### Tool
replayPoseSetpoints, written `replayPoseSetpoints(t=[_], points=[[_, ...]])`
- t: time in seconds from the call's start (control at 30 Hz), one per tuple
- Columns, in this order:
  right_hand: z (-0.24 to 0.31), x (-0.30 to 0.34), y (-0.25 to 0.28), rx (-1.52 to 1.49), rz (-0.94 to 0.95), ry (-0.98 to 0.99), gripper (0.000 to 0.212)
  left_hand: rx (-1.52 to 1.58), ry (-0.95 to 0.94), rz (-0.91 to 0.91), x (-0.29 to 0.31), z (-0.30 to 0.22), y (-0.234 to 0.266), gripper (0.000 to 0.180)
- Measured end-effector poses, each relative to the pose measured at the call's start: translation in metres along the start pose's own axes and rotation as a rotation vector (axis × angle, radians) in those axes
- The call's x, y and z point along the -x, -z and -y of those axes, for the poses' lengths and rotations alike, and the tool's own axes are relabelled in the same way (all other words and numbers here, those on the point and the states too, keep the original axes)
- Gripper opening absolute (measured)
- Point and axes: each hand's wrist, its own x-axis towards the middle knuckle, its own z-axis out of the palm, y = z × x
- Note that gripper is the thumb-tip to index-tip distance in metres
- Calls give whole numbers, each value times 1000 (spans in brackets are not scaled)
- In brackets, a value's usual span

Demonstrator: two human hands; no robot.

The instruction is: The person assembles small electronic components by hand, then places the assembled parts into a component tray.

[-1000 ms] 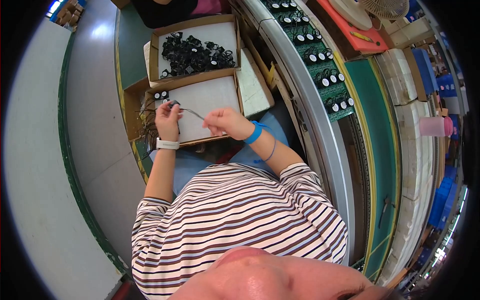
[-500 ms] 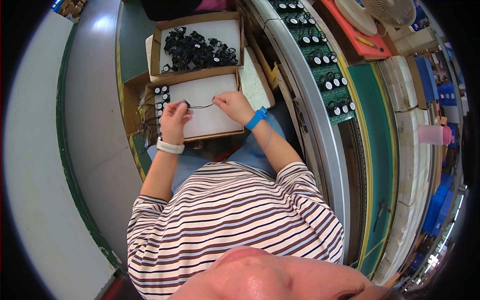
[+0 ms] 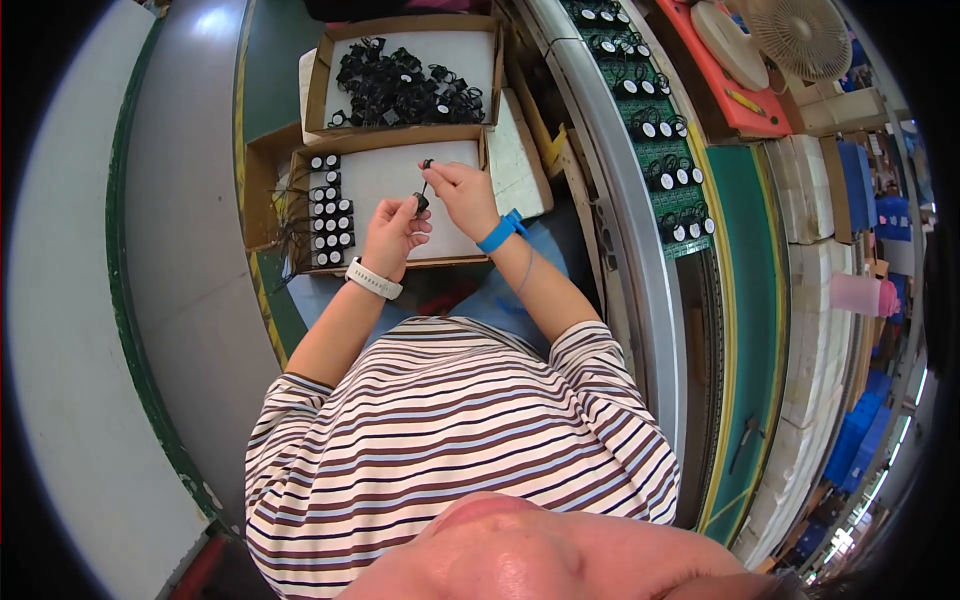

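Over the near cardboard box (image 3: 375, 152), lined with white foam, my left hand (image 3: 392, 238) pinches a small black part (image 3: 421, 204) between thumb and fingertips. My right hand (image 3: 465, 198) grips that part's thin black cable (image 3: 427, 164) a little farther off, its coiled end showing above the fingers. Down the left side of the box stand rows of similar black parts (image 3: 331, 209) with round white faces, their cables trailing over the left edge. Behind it, a second cardboard box (image 3: 494, 75) holds a tangled heap of black parts with cables (image 3: 405, 88).
A metal conveyor rail (image 3: 640, 260) runs along the right, with green boards (image 3: 668, 160) bearing more white-faced parts. Beyond are a red tray (image 3: 700, 65), a fan (image 3: 800, 38) and a pink container (image 3: 862, 295). A pale wall-like surface (image 3: 70, 300) lies far left.
My left hand has moved right, away from the rows, with the black part. My right hand has shifted slightly, and the cable between the hands now runs upward and looks shorter.
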Motion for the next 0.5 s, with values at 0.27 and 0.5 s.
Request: replayPoseSetpoints(t=[0.27,0.5], points=[[-5,4,8,883,264,532,16,30,-59,-91,-18,-10,14,18],[-8,3,7,712,508,305,19,-56,-78,-61,-22,6,11,17]])
